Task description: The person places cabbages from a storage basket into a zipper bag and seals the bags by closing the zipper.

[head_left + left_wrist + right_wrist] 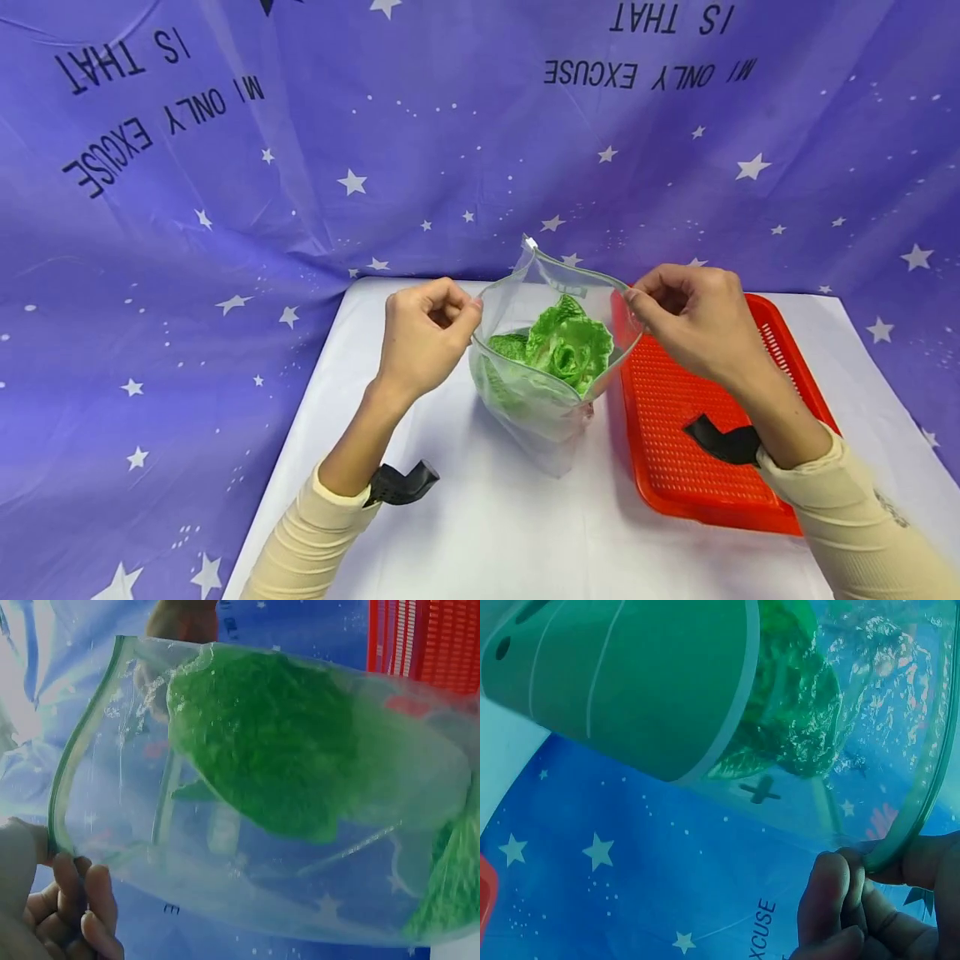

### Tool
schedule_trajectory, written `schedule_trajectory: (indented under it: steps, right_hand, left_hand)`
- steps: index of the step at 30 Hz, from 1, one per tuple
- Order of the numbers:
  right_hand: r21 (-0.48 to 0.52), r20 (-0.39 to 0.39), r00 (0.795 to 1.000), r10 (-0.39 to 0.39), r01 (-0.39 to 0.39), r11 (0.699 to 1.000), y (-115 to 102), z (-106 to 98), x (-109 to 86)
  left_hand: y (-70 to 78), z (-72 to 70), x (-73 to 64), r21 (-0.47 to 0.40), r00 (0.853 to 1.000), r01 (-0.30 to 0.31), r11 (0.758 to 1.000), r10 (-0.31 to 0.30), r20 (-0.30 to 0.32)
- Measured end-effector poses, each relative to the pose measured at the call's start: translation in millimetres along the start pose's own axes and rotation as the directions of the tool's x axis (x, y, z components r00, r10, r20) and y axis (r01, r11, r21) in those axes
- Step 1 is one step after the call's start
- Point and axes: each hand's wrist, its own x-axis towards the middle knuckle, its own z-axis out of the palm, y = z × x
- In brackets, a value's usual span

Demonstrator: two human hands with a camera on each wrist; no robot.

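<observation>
A clear zip bag (525, 433) with a white slider at its far corner is held up above the white table, its mouth spread wide. Green leafy lettuce (570, 342) sits inside it. At the left of the mouth, my left hand (426, 333) pinches the rim between thumb and index finger. Opposite, my right hand (693, 312) pinches the right side of the rim. The left wrist view shows the lettuce (262, 742) through the clear plastic. In the right wrist view, a green printed panel (652, 682) on the bag covers part of the leaves.
A red perforated plastic basket (693, 417) stands on the white table (480, 533) to the right, partly under my right forearm. Behind the table hangs a purple cloth (450, 150) with white stars and black lettering.
</observation>
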Motion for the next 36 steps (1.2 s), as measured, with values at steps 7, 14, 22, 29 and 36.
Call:
schedule_trajectory:
  steps: [7, 14, 22, 29, 36]
  right_hand:
    - [0.020, -0.017, 1.000, -0.021, 0.021, 1.000, 3.8, 0.6, -1.4]
    - [0.017, -0.015, 0.998, -0.059, 0.059, 0.998, 5.8, 4.5, -2.9]
    - [0.034, -0.176, 0.962, -0.209, 0.218, 0.975, -1.4, 22.4, -33.4]
    - [-0.099, -0.580, 0.620, -0.529, 0.591, 0.801, -32.1, 76.0, -76.8]
    - [-0.213, -0.600, 0.438, -0.669, 0.719, 0.662, -44.4, 107.7, -92.0]
  left_hand:
    - [-31.0, 0.7, 35.2, -0.045, 0.997, 0.007, 0.999, -0.011, -0.083]
    - [-66.5, 19.7, 74.1, -0.224, 0.896, 0.217, 0.950, -0.103, 0.433]
    - [-64.9, 47.4, 72.0, -0.308, 0.871, 0.207, 0.928, -0.032, 0.490]
    - [-61.3, 52.9, 66.4, -0.321, 0.915, 0.194, 0.927, -0.054, 0.399]
    - [-62.7, 55.0, 64.6, -0.307, 0.932, 0.200, 0.931, -0.083, 0.354]
